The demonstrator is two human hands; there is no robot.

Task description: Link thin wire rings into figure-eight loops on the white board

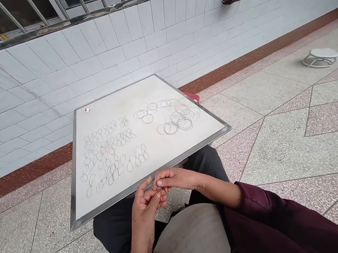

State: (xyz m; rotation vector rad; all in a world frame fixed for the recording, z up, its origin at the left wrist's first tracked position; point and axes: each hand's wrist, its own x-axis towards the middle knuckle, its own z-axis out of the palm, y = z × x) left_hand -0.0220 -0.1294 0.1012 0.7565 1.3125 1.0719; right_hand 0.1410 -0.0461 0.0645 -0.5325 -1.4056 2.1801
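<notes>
Close to the table's front edge, both hands meet on a thin wire loop (156, 178). My left hand (147, 202) pinches its lower part between thumb and fingers, with the index finger lifted. From the right, my right hand (169, 179) grips the upper part of the same loop. On the white table (128, 203) lie several twisted figure-eight wire loops (129, 164) in rows at the left. Several round wire rings (183, 122) lie overlapping at the right. Part of the held wire is hidden behind the fingers.
A small red and white item (87, 110) sits at the table's far left corner. Beyond the table stands a white tiled wall (108, 61). A round white stool (323, 56) is on the floor at the far right. Something red (192, 97) shows behind the table.
</notes>
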